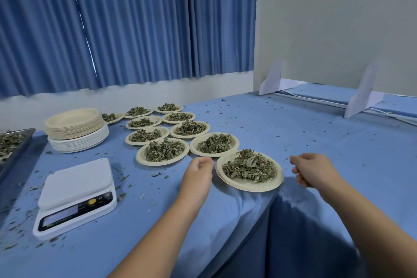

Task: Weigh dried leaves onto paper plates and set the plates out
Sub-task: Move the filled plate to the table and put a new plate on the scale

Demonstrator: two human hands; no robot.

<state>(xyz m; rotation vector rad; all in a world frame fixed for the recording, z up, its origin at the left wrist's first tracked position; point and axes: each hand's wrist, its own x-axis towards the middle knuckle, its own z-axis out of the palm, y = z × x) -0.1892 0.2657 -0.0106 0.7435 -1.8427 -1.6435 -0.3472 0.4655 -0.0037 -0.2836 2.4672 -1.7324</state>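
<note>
A paper plate (249, 187) heaped with dried leaves (248, 166) lies on the blue tablecloth near the table's front edge. My left hand (199, 172) hovers right at its left rim with fingers loosely curled, holding nothing. My right hand (313, 169) is a short way off the plate's right rim, also loosely curled and empty. Several more filled plates (162, 151) stand in two rows behind it. The white scale (76, 194) sits to the left with a bare platform.
A stack of unused paper plates (74, 128) stands behind the scale. A metal tray of loose leaves (11, 144) is at the far left. A grey divider board (338, 29) with white cables (316, 100) stands at the back right. Leaf crumbs litter the cloth.
</note>
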